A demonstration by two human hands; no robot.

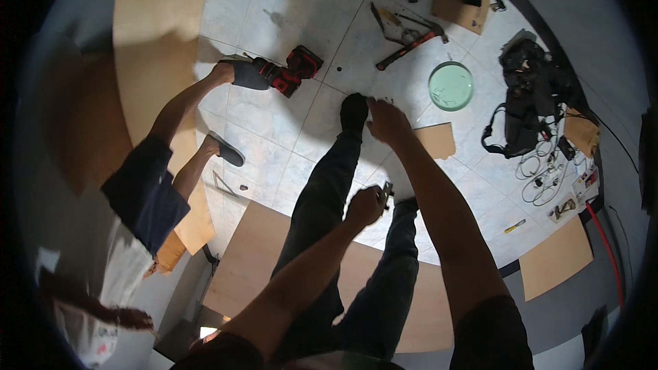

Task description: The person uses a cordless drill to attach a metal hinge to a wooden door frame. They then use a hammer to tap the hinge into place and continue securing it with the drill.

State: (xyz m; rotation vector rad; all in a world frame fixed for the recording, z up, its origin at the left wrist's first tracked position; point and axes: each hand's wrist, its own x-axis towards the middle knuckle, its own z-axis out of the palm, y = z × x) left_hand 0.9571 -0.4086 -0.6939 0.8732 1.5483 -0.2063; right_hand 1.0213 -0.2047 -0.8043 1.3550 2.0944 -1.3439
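My left hand (365, 207) is closed on a small metal piece (388, 194), dark and silvery, perhaps a hinge; the fingers cover part of it. Farther forward, my right hand (389, 124) reaches down over the tiles beside my dark shoe (354, 111). Its thumb stands apart from the bent fingers, and I see nothing between them. A few tiny dark bits lie on the floor just past that hand. Close to its wrist is a piece of brown cardboard (436, 140).
Ahead lie a red-black cordless drill (286, 75), a hammer (413, 48) and a round green tray (451, 86) with small pieces. To the right are a black bag (528, 89), tangled cables (545, 171) and a yellow cutter (515, 226). Another person (147, 185) stands left, beside wooden panels (161, 41).
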